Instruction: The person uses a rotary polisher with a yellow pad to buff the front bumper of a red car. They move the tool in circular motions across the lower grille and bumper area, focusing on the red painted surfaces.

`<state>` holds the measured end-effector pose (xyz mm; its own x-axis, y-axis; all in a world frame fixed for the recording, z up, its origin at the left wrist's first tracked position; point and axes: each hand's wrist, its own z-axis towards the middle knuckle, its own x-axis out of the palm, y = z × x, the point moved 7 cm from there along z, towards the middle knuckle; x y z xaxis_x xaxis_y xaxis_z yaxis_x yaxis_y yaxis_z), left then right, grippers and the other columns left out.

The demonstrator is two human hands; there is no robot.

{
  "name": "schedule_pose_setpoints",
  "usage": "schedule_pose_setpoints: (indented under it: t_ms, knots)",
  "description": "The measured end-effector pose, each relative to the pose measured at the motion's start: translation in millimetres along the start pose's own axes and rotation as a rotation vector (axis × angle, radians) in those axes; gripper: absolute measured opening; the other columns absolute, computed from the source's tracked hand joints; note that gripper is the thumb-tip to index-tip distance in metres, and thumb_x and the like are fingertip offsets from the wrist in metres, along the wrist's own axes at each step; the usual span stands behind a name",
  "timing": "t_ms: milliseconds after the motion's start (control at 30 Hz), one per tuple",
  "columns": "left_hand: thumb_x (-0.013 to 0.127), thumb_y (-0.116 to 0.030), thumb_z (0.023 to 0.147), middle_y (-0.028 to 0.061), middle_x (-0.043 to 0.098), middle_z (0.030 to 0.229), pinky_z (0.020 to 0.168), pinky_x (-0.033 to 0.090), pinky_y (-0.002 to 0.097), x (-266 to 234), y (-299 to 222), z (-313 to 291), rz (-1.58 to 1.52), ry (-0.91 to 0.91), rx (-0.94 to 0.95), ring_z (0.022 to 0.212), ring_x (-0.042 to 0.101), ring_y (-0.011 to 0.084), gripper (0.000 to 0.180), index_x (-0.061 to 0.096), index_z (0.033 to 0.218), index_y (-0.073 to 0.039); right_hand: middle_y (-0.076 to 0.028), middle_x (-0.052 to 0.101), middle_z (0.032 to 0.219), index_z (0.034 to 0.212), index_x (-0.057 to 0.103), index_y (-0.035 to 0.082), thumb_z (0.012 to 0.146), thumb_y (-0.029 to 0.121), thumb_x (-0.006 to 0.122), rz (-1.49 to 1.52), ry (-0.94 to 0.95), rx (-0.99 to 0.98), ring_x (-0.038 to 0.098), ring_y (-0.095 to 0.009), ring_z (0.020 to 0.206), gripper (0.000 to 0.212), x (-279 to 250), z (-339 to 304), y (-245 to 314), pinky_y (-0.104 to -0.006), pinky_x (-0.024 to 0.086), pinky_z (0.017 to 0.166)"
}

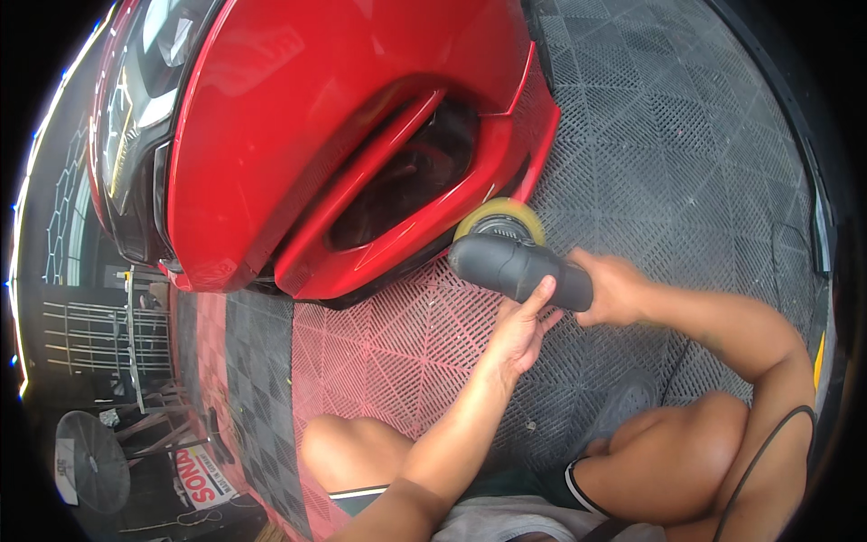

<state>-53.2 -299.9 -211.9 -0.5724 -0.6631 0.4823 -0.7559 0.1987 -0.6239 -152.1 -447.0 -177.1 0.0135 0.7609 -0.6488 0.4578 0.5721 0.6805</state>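
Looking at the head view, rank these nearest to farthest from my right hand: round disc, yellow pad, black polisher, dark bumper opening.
From your right hand:
1. Black polisher, in its grip.
2. Yellow pad, on the polisher's head, upper left.
3. Dark bumper opening, farther left and up.
4. Round disc, far lower left.

Ahead of the bent right knee, the right hand curls into a grip; farther left, the left hand extends its thumb.
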Motion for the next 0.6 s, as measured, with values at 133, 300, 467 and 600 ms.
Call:
schedule_pose_setpoints:
  t_ms: [133,300,467,600]
  knots:
    - [0.085,-0.037,0.104,0.0065,0.060,0.150,0.118,0.048,0.0514,1,-1,2,0.013,0.029,0.019,0.134,0.059,0.0219,0.064,0.054,0.154,-0.012,-0.021,0.079,0.110,0.138,0.054,0.006,0.074,0.032,0.091,-0.019,0.005,0.005,0.077,-0.044,0.106,0.079,-3,-1,1,-0.0543,0.061,0.093]
    - [0.085,-0.029,0.103,0.0065,0.060,0.152,0.121,0.047,0.0519,-23,1,-8,-0.052,0.008,0.046,0.140,0.058,0.0233,0.061,0.055,0.153,-0.012,-0.021,0.078,0.117,0.140,0.053,0.006,0.074,0.033,0.091,-0.106,-0.004,-0.091,0.076,-0.042,0.110,0.080,12,13,12,-0.0546,0.061,0.093]
    - [0.085,-0.020,0.103,0.0072,0.061,0.153,0.123,0.046,0.0533,-66,0,-14,-0.167,0.000,0.069,0.143,0.057,0.0247,0.061,0.055,0.156,-0.011,-0.018,0.077,0.118,0.131,0.054,0.007,0.075,0.032,0.090,-0.165,-0.003,-0.246,0.075,-0.039,0.116,0.071,27,41,38,-0.0554,0.061,0.094]
    - [0.085,-0.017,0.102,0.0071,0.062,0.151,0.124,0.047,0.0530,-89,1,-16,-0.204,-0.012,0.095,0.142,0.058,0.0250,0.062,0.055,0.156,-0.010,-0.015,0.074,0.122,0.128,0.054,0.009,0.075,0.031,0.089,-0.221,0.023,-0.320,0.074,-0.039,0.119,0.067,39,61,53,-0.0553,0.061,0.096]
